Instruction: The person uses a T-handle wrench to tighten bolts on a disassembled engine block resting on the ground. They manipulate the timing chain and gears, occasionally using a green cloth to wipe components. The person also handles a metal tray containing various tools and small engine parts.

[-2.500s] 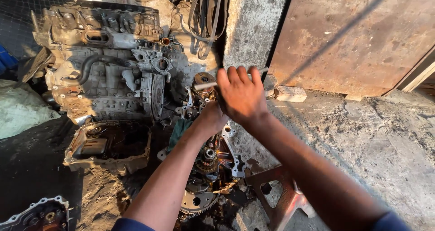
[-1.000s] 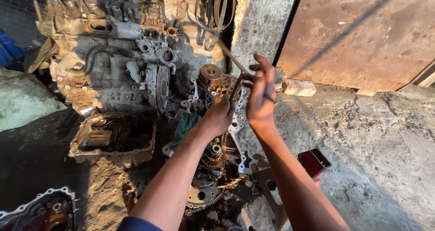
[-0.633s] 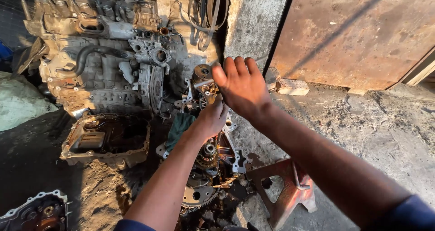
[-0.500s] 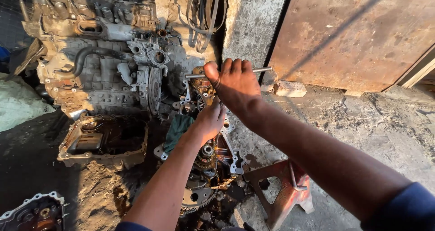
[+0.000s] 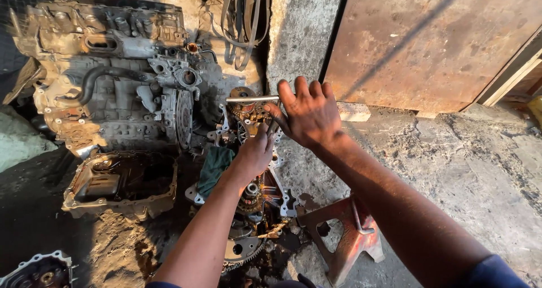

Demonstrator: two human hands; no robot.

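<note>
Closest in, a rusty red jack stand (image 5: 344, 240) sits on the concrete floor (image 5: 480, 169) below the right hand, and a toothed sprocket (image 5: 240, 249) lies under the left forearm. Left hand (image 5: 255, 151) is pressed onto the greasy timing end of the engine, fingers curled, though I can't tell if its grip really has hold of anything, while the right hand (image 5: 309, 114) is clenched round the handle of a ratchet wrench (image 5: 251, 99) whose head pokes out just left of it. Further back left of both hands there's the big dirty engine block (image 5: 113, 84), with drive belts (image 5: 243, 17) hanging above.
</note>
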